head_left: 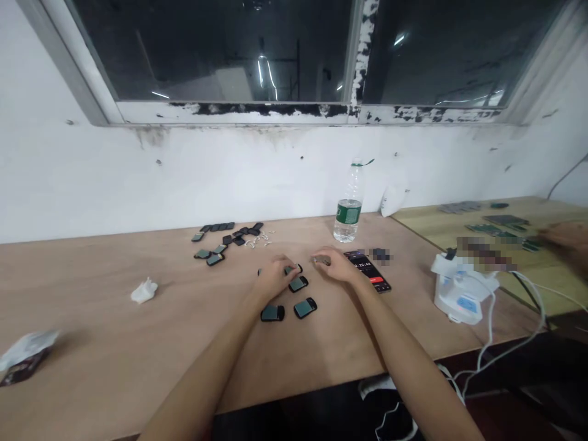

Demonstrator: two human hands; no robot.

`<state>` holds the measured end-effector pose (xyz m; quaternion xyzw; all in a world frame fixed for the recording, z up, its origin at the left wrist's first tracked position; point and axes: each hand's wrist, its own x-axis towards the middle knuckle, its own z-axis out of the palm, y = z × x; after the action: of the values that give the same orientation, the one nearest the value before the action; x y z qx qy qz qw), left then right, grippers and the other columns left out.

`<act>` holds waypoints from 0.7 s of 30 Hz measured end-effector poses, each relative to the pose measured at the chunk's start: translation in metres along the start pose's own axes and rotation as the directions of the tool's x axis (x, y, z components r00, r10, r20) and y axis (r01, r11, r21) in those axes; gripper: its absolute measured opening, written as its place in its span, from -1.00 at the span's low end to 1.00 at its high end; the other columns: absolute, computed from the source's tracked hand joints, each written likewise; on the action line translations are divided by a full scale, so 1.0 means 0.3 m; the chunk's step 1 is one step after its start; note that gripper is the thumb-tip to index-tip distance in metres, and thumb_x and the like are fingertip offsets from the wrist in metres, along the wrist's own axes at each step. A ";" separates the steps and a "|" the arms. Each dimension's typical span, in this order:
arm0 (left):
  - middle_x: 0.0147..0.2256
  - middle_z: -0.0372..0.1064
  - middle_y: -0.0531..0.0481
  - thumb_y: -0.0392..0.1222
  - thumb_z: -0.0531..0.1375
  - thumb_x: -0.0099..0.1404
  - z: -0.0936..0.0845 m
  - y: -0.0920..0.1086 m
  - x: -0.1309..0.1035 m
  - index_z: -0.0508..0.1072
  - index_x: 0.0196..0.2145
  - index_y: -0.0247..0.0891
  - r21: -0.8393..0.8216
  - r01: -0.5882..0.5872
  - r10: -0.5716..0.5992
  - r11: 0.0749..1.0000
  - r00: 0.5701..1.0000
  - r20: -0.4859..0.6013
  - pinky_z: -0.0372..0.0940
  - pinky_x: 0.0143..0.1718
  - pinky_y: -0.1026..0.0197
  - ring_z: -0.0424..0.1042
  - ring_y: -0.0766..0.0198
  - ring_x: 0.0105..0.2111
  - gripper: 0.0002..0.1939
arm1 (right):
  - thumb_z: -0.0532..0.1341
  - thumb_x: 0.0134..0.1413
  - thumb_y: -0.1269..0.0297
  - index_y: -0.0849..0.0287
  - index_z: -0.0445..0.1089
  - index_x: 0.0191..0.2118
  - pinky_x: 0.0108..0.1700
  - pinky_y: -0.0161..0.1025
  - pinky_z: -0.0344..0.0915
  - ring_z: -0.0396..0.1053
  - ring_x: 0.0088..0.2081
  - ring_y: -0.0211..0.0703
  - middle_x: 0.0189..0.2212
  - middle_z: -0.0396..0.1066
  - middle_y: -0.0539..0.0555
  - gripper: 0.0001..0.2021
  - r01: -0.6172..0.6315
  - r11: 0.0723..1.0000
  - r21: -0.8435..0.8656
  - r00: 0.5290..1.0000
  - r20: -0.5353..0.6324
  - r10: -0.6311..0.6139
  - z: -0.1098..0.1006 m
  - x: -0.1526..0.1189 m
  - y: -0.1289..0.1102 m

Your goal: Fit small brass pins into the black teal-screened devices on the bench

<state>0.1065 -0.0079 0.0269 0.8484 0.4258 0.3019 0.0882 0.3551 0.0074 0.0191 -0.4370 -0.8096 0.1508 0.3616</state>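
Head view: single forward-and-down look over the brown tabletop [193, 349], with both hands at the middle.
Left hand [274, 275]: fingertips meet the near-hidden black-cased unit with a grey-green face [293, 269]; whether they pinch it or only rest on it, I cannot tell.
Right hand [337, 264]: thumb and fingers appear to pinch a small greyish piece [323, 260], too blurred to identify, just beside that unit.
Nearby units: another black-cased unit [298, 283] lies just below the left fingertips, with two more nearer the wearer, left [272, 313] and right [305, 307], all grey-green face up.
Far cluster: dark casings [241, 233] lie loosely grouped beyond the left hand, beside small white bits [260, 239].
Handling: a steady left hold on the case rim, off the face, seems best; the right fingers would do well with a light pinch, the forearm resting on the tabletop.
Care: the smartphone [370, 272] lies close to the right wrist, so keeping sideways sweeps short looks wise.
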 end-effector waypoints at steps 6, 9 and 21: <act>-0.21 0.58 -0.05 -0.01 0.37 0.26 -0.044 0.060 -0.038 0.64 -0.25 -0.17 0.090 -0.063 0.039 0.994 0.969 0.246 0.33 -0.06 0.13 0.51 0.04 -0.12 -0.80 | 0.33 0.02 0.37 0.18 0.53 -0.10 -0.11 -0.17 0.49 0.56 -0.22 -0.10 -0.26 0.60 0.12 -0.73 -0.179 0.907 0.380 0.983 0.104 0.151 0.031 0.000 -0.055; -0.17 0.60 -0.01 -0.07 0.39 0.24 -0.044 0.062 -0.042 0.63 -0.20 -0.12 0.110 -0.043 0.009 0.993 0.956 0.292 0.32 -0.04 0.13 0.52 0.03 -0.08 -0.82 | 0.41 -0.08 0.32 0.19 0.52 -0.15 -0.14 -0.17 0.50 0.57 -0.26 -0.09 -0.36 0.60 0.09 -0.70 -0.236 0.856 0.461 0.969 0.181 0.169 0.052 -0.001 -0.061; -0.20 0.63 0.00 -0.11 0.41 0.22 -0.039 0.054 -0.043 0.67 -0.25 -0.10 0.061 -0.005 -0.011 0.998 0.965 0.263 0.33 -0.09 0.13 0.56 0.01 -0.14 -0.87 | 0.39 -0.03 0.17 0.15 0.64 -0.30 -0.03 -0.07 0.49 0.59 -0.17 0.02 -0.19 0.64 0.16 -0.80 -0.160 0.906 0.392 0.972 0.222 0.076 0.072 -0.007 -0.060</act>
<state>0.1046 -0.0295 0.0372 0.8826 0.4207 0.1734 0.1183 0.3296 -0.0031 0.0131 -0.3829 -0.7648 0.3811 0.3510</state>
